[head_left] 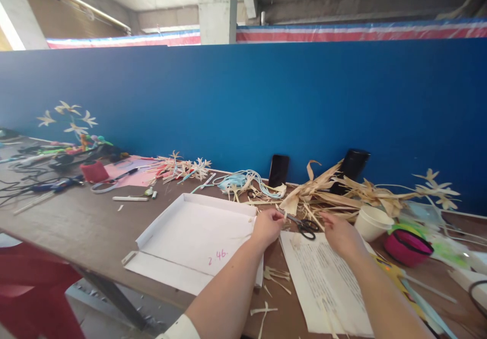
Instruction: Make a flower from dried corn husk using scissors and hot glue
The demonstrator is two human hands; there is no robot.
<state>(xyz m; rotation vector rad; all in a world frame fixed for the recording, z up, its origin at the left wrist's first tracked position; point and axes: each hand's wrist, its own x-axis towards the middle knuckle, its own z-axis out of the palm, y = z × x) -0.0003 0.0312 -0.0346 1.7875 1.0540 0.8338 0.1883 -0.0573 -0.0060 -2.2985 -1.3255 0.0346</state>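
Note:
My left hand is closed in a pinch over the right edge of the white box lid. A small pale piece of dried husk shows at its fingertips. My right hand is above the printed paper sheets, its fingers curled together; what they hold, if anything, is too small to make out. Between the two hands lie black-handled scissors, with their blades pointing toward my left hand. Long dried corn husks are heaped just behind.
A white paper cup and a magenta round pouch stand at the right. A dark phone leans on the blue partition. Husk flowers and a pale blue corded bundle lie along the back. Husk scraps litter the front.

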